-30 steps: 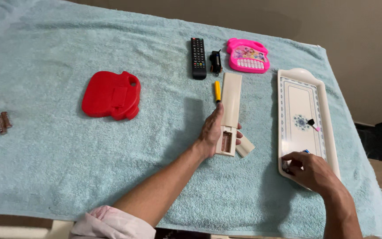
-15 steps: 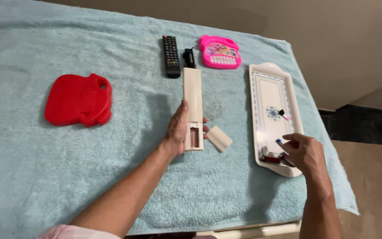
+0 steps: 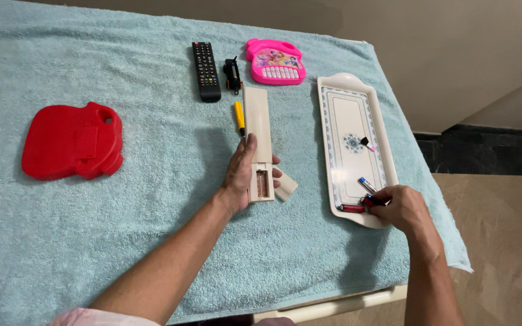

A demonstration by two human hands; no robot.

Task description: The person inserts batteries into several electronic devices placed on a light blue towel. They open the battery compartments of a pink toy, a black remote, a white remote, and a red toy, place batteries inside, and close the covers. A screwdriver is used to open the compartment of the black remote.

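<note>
My left hand (image 3: 241, 174) grips the near end of a long cream remote (image 3: 257, 118) lying on the light blue towel (image 3: 122, 229). Its battery compartment (image 3: 262, 183) is open, with a reddish-brown battery showing inside. The loose cream cover (image 3: 286, 189) lies just right of it, by my fingers. My right hand (image 3: 403, 209) rests at the near end of a white patterned tray (image 3: 342, 115), fingers closed on a blue-tipped battery (image 3: 367, 185). Red batteries (image 3: 353, 208) lie in the tray beside that hand.
A yellow-handled screwdriver (image 3: 238, 117) lies left of the cream remote. At the far edge sit a black remote (image 3: 206, 71), a small black toy (image 3: 232, 74) and a pink toy keyboard (image 3: 275, 61). A red plastic case (image 3: 70, 142) lies at left. A small black-and-pink piece (image 3: 367, 143) is in the tray.
The view has shifted, so everything sits further left. My right hand lifted a blue-tipped battery half a second ago and has come back down onto the tray's near end. My left hand keeps its grip.
</note>
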